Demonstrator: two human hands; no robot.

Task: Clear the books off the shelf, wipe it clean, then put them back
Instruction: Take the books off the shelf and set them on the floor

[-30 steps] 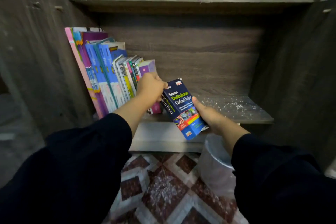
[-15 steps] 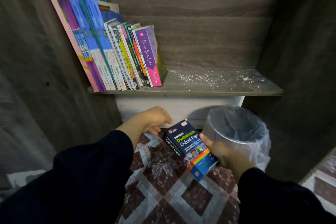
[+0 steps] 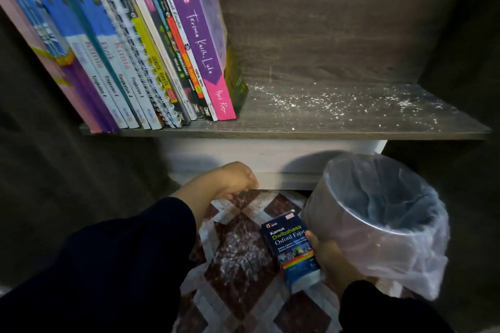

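Right hand (image 3: 331, 257) wraps fingers round the thick blue paperback dictionary (image 3: 293, 247), low beside the clear-lined round bin (image 3: 378, 227), long axis tilted toward the floor. Left hand (image 3: 232, 180) curled, apparently empty (fingertips hidden). Leaning books (image 3: 151, 48) fill the dusty wooden shelf (image 3: 324, 127) above the bin.

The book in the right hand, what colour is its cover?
Mostly blue book, in the head view.

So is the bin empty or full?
Looks empty: the bin shows only its plastic liner inside, though the very bottom is dim.
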